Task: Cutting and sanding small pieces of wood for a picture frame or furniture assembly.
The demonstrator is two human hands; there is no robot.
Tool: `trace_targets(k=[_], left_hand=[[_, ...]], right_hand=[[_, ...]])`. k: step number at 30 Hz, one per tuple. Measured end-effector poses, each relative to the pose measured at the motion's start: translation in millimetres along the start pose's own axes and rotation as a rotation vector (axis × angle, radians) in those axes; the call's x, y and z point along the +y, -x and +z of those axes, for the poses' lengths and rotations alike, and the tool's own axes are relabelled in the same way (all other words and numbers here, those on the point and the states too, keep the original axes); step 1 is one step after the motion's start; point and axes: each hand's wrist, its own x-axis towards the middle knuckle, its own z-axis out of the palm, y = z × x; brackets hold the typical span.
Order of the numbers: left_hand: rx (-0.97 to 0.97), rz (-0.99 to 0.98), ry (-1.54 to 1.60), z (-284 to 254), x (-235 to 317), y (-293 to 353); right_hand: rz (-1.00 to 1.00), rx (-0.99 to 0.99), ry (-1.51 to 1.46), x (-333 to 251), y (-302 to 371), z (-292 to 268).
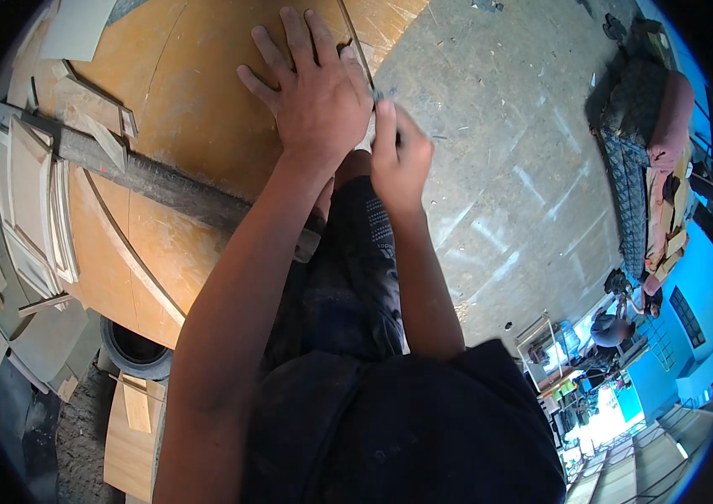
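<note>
My left hand (318,97) lies flat with its fingers spread on a large orange-brown board (205,92), close to the board's right edge. Along that edge, beside the left fingertips, runs a thin dark strip (357,42). My right hand (402,160) is closed just to the right of the left wrist, at the strip's near end. Something small and dark shows at its fingertips, but its kind cannot be made out. My bent leg (365,227) is below the hands, partly under the board's edge.
A long dark beam (163,181) crosses the board at left, with wooden offcuts (100,109) beside it. Nearer lies a curved wooden strip (125,239). A black tyre (134,357) stands below. Concrete floor (507,168) stretches right to a dark quilted bundle (625,185); another person (613,332) is far off.
</note>
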Motion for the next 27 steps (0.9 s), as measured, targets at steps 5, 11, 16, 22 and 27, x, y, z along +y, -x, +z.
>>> trace_targets(k=[5, 11, 16, 22, 27], left_hand=[[0.027, 0.029, 0.090, 11, -2, -6], [0.060, 0.041, 0.115, 12, -4, -3], [0.042, 0.022, 0.048, -2, 2, -6], [0.008, -0.010, 0.014, -10, 9, -9], [-0.008, -0.017, 0.009, -7, 6, -7]], right_hand=[[0.020, 0.029, 0.027, 18, 43, -25], [0.089, 0.037, 0.045, 26, 71, -40], [-0.034, 0.005, 0.037, 0, -6, 2], [0.177, -0.016, 0.043, 31, 99, -53], [0.053, 0.048, 0.070, 20, 55, -27]])
